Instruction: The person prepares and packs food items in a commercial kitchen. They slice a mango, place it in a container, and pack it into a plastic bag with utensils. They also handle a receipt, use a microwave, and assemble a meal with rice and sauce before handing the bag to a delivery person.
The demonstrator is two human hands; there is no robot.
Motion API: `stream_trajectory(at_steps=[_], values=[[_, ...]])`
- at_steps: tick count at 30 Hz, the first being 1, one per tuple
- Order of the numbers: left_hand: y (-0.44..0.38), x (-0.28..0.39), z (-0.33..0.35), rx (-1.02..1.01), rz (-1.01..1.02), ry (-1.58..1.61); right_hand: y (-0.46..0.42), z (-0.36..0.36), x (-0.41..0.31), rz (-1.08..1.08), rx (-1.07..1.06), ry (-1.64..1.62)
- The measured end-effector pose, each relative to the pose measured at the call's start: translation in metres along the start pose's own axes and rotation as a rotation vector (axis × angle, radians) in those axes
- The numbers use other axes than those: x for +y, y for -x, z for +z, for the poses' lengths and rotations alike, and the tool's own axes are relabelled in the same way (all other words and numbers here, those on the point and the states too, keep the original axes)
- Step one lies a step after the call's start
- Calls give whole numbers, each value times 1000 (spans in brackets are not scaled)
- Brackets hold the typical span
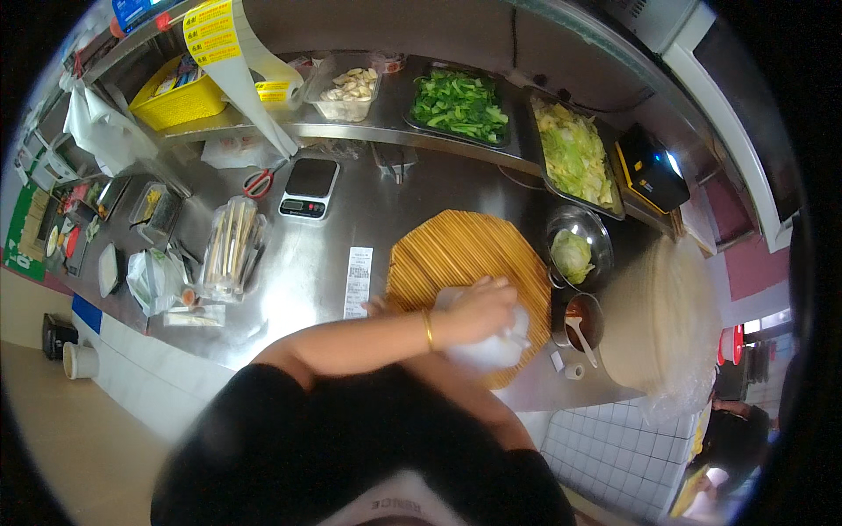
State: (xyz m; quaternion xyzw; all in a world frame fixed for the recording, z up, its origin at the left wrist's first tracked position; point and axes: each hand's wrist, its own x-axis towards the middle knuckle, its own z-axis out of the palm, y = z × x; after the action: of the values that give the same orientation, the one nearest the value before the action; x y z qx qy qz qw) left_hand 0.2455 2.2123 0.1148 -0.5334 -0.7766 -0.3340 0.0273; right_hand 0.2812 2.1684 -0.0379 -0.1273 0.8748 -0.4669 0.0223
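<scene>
My arms cross in front of me. My left hand (483, 308), with a gold bracelet (428, 330) at the wrist, presses its curled fingers onto a blurred white crumpled cloth or plastic bag (490, 350). Beneath it lies an eight-sided slatted bamboo board (460, 246). My right forearm passes under the left one. Only a few blurred fingers of my right hand (376, 306) show, at the board's left edge beside a printed paper slip (358, 276); the rest is hidden by the left forearm.
Right of the board stand a steel bowl with lettuce (572, 256), a sauce pot with a spoon (582, 325) and a tall round pale stack (658, 322). Leftward are a digital scale (310, 187), red-handled scissors (258, 183) and wrapped chopsticks (231, 243). Chopped-greens trays (458, 105) line the shelf.
</scene>
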Motion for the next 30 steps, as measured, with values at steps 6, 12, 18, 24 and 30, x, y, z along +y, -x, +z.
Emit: stream_trajectory(at_steps=[6, 12, 18, 24, 30], values=[[21, 5, -12, -86, -111, -117, -85, 93, 11, 588, 330, -227], [17, 1, -4, 121, 44, -147, -35, 71, 42, -181, -483, 329], [36, -4, -5, 220, 69, -259, 135, -116, -4, -458, 2, 286], [43, -5, 19, 370, -83, -49, 192, -215, 31, -141, 436, 290], [42, 0, 47, 472, -435, 448, 117, -244, 7, -217, 508, 67]])
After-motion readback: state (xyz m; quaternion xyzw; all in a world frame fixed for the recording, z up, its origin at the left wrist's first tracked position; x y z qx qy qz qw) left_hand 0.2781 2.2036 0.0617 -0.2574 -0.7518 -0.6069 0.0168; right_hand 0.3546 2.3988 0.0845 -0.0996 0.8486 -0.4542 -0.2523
